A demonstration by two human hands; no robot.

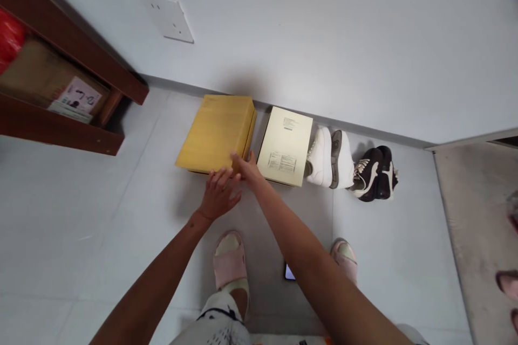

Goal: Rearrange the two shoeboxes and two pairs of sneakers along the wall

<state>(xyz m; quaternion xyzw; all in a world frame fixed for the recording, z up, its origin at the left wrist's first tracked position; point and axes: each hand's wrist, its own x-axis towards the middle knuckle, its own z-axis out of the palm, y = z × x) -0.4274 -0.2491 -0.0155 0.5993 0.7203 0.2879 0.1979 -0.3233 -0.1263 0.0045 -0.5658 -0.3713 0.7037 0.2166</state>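
Note:
A closed yellow box (218, 126) lies on the floor against the wall. My left hand (220, 193) is at its near edge, fingers spread and curving slightly towards the lid. At the near right corner of the same box is my right hand (247, 170), thumb and fingers apart, with the fingertips at the lid's edge; I cannot tell how firmly they touch. Just right of it lies a cream box (285, 145) with printed text on its lid. Neither hand wraps round anything.
White shoes (329, 159) and dark brown shoes (374, 173) stand right of the boxes. A wooden frame (60, 124) holding a cardboard carton (40, 73) is at the left. A phone (289, 273) lies between my slippered feet. A socket plate (168, 16) is on the wall.

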